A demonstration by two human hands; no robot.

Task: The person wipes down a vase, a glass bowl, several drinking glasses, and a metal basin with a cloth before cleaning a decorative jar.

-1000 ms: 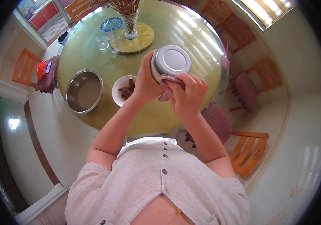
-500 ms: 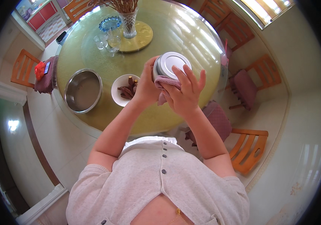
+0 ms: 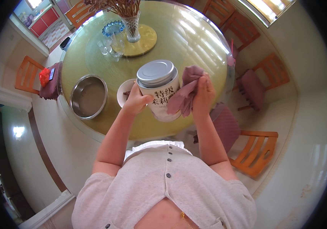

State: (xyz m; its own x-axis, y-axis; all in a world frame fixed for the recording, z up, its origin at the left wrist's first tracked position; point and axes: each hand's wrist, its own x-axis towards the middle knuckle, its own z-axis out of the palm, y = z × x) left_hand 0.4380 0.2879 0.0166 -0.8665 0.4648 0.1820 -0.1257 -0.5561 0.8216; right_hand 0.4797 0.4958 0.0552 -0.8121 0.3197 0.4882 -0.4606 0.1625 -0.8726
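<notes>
My left hand (image 3: 134, 101) is wrapped round the side of a white tin canister (image 3: 161, 104) with a silver lid, held above the near part of the round table. The canister is nearly upright, with its dark-lettered front toward me. In my right hand (image 3: 204, 97) a mauve cloth (image 3: 186, 91) is bunched, its folds hanging against the canister's right side. Behind my left hand, a white bowl (image 3: 120, 92) is partly hidden; a bit of its dark contents shows. A steel basin (image 3: 89, 97) with cloudy water stands to the left.
On the round green table (image 3: 192, 42), a yellow turntable (image 3: 148, 40) carries a glass vase (image 3: 132, 28) of dried stems. Beside it are clear glasses (image 3: 112, 47) and a blue glass dish (image 3: 113, 28). Wooden chairs (image 3: 257, 150) surround the table; one holds a red bag (image 3: 44, 77) and a phone.
The canister has turned, bringing its lettered front into view, and has come lower. My right hand has moved right, off the lid, with the cloth now spread out more. The bowl is more covered.
</notes>
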